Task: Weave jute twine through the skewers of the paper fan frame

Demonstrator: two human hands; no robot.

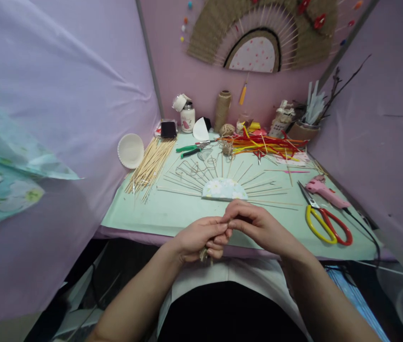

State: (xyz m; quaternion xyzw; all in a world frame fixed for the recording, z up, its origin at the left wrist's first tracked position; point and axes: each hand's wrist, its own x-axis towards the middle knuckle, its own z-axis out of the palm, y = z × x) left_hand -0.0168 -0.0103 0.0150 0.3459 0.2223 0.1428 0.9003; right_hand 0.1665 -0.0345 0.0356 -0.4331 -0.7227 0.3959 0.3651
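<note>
Left hand and right hand meet at the table's front edge, above the lap. Left: fingers curled closed around some brown twine, frayed end poking out below the fist. Right: thumb and index brought together at the left's fingertips, other fingers bent; can't tell whether it has hold of a strand.

Table has a pale green cover. Scissors, one yellow and one red handle, lie right of the right hand, blades apart, tips pointing away. Just beyond the hands lies the fan: floral half-disc, sticks spreading out from it. Pink glue gun beside the scissors, cord running down right.

Farther left, loose skewers in a pile, white dish tilted up next to them. Green-and-black pliers behind the fan; red and yellow pipe cleaners heaped to their right. At the back, brown roll upright, white jar left of it. Big fan on the wall, yellow tassel below.
</note>
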